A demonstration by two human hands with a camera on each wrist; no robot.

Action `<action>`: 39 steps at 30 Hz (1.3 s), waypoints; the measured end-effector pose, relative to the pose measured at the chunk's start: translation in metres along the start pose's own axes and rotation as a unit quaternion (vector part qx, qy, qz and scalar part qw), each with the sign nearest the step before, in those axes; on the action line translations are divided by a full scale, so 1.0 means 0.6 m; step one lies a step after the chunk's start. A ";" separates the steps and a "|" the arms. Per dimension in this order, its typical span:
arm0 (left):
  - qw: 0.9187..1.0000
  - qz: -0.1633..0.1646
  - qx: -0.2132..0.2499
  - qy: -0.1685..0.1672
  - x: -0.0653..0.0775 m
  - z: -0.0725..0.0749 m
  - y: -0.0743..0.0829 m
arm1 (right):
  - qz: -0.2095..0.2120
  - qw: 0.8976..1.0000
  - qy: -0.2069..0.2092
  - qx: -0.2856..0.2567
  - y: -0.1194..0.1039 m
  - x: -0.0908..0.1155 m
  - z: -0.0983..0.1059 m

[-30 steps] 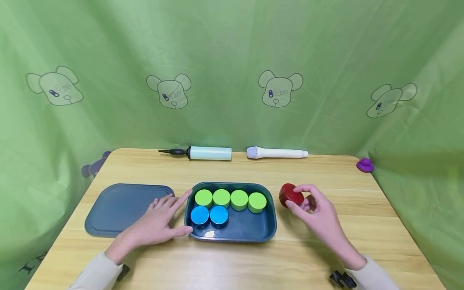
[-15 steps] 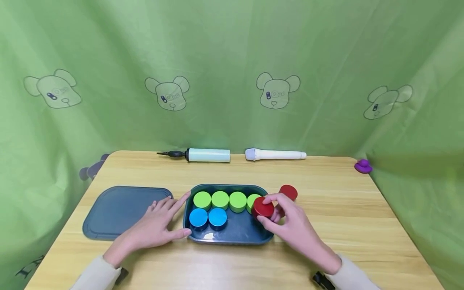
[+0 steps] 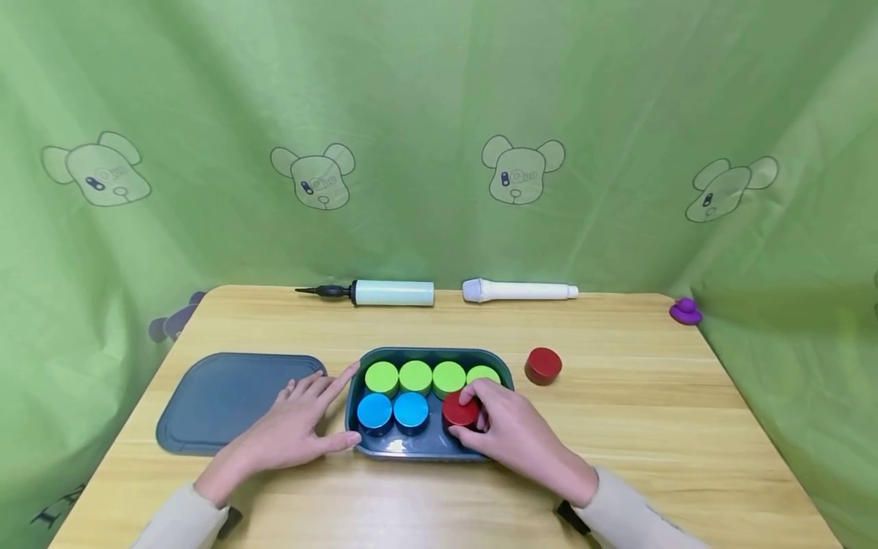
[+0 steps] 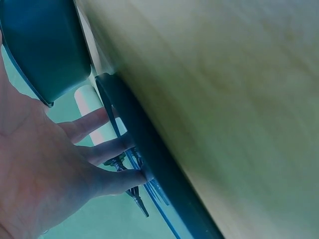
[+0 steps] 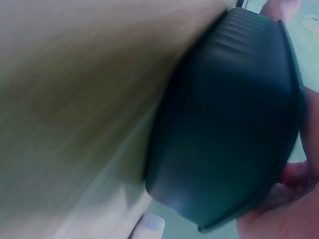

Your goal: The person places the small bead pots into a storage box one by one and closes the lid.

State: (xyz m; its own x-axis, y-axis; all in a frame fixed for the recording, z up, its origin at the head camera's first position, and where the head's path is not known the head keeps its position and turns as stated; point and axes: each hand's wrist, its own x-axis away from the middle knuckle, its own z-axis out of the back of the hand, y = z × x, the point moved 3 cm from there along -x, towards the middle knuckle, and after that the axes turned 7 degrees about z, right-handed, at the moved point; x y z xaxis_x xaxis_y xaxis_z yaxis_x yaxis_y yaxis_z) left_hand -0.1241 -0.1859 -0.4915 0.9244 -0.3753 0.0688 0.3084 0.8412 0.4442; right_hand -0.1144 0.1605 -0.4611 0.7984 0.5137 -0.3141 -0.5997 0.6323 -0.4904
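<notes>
In the head view my right hand (image 3: 517, 435) pinches a red cylinder block (image 3: 459, 410) between thumb and fingers, inside the dark blue box (image 3: 353, 389), right of two blue cylinder blocks (image 3: 375, 412). Several green cylinder blocks (image 3: 415, 377) line the box's back row; the rightmost is partly covered by my right hand. My left hand (image 3: 291, 427) lies spread with straight fingers, index fingertip and thumb at the box's left end, other fingers over the dark blue lid (image 3: 226, 396). The right wrist view shows the box's outer wall (image 5: 224, 114), which hides most of the held block.
A second red cylinder block (image 3: 543, 367) stands on the table (image 3: 617, 412) right of the box. Along the back edge lie a hand pump (image 3: 394, 293) and a white toy microphone (image 3: 521, 290). A purple rubber duck (image 3: 686, 311) sits at the back right corner.
My right hand has carried the red block leftward from the table, over the box's right end and into its front row. The left hand keeps its place at the box.
</notes>
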 end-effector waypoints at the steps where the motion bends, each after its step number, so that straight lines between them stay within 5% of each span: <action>1: 1.000 -0.001 0.000 0.002 0.001 0.000 0.000 | -0.001 1.000 -0.003 0.011 -0.001 -0.003 -0.004; 9: 1.000 -0.004 -0.001 0.005 0.003 -0.002 -0.002 | -0.011 0.998 -0.038 0.055 -0.006 -0.015 -0.019; 26: 1.000 -0.003 -0.002 0.007 0.002 0.000 -0.001 | 0.011 0.998 -0.040 -0.047 -0.012 -0.008 0.004; 34: 1.000 -0.004 -0.004 0.006 0.001 -0.002 -0.003 | 0.022 0.994 0.063 -0.086 0.033 0.011 0.054; 39: 1.000 -0.005 -0.001 0.000 -0.003 -0.003 -0.003 | -0.006 0.989 0.134 -0.063 0.079 0.028 0.089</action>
State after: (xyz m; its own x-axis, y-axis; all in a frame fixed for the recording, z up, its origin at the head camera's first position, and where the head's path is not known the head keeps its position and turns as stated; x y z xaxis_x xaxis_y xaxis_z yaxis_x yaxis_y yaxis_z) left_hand -0.1262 -0.1862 -0.4940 0.9212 -0.3837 0.0640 0.3183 0.8380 0.4432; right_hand -0.1321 0.2301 -0.4464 0.8013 0.3237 -0.5031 -0.5919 0.5509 -0.5884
